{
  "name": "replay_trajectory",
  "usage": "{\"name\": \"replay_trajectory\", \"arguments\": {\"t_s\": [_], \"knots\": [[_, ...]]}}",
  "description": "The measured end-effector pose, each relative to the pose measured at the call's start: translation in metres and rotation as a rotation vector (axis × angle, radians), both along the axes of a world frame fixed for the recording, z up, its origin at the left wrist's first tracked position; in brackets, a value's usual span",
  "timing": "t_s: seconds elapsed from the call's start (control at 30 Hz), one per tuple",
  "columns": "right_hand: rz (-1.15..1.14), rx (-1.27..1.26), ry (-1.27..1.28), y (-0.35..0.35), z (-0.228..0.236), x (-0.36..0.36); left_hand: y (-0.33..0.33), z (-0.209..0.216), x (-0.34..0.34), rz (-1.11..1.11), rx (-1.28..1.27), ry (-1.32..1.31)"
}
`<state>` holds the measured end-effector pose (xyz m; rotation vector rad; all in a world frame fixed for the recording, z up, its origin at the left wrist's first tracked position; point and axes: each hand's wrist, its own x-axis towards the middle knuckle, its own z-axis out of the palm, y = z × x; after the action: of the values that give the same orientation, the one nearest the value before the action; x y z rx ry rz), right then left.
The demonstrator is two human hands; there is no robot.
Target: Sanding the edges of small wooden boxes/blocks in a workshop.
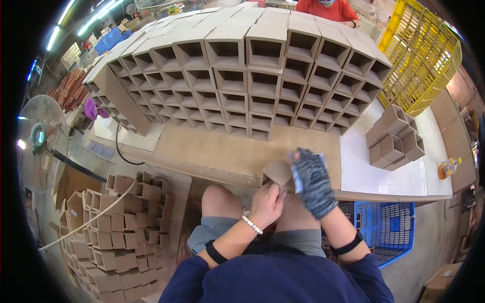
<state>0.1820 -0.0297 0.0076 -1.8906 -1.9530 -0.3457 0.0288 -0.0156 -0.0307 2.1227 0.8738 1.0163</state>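
Note:
My left hand [268, 204], bare with a beaded bracelet at the wrist, is closed on the near edge of a square grey-brown box [278, 172]. That box is tilted at the table's front edge, above my lap. A grey knitted glove covers my right hand [314, 182], just right of the box. Its fingers are curled, and a thin white-and-blue thing [297, 178] shows along its left side; blur hides what kind it is. In front of both hands rises a wide stack of like boxes [265, 33], their open ends facing me.
More boxes are piled at lower left [116, 247], near a fan [38, 134]. A small group of boxes [389, 139] and a small bottle [448, 168] stand on the right. A yellow crate [419, 55] leans behind; a blue crate [386, 227] sits below. Someone in red [328, 10] is beyond the stack.

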Motion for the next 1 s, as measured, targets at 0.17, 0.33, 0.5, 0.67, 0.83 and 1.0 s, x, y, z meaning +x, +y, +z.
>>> {"name": "replay_trajectory", "arguments": {"t_s": [0.17,0.33,0.5,0.67,0.83,1.0], "knots": [[0.293,0.04,0.035,-0.002,-0.013,-0.014,0.0,0.004,-0.002,-0.042,0.06,-0.058],[-0.142,-0.171,-0.028,0.01,-0.022,0.03,0.003,-0.011,-0.001,-0.023,0.049,-0.002],[0.34,-0.026,0.063,-0.013,0.013,-0.03,-0.002,-0.014,-0.004,-0.019,0.115,-0.142],[-0.17,-0.117,-0.003,0.012,-0.027,0.038,-0.001,-0.003,-0.001,-0.033,0.081,-0.004],[0.167,0.003,-0.017,-0.013,0.0,-0.02,0.0,-0.004,-0.002,-0.009,0.07,-0.037],[-0.107,-0.654,0.159,0.02,0.015,0.01,-0.001,-0.011,-0.007,-0.036,0.103,0.017]]}}
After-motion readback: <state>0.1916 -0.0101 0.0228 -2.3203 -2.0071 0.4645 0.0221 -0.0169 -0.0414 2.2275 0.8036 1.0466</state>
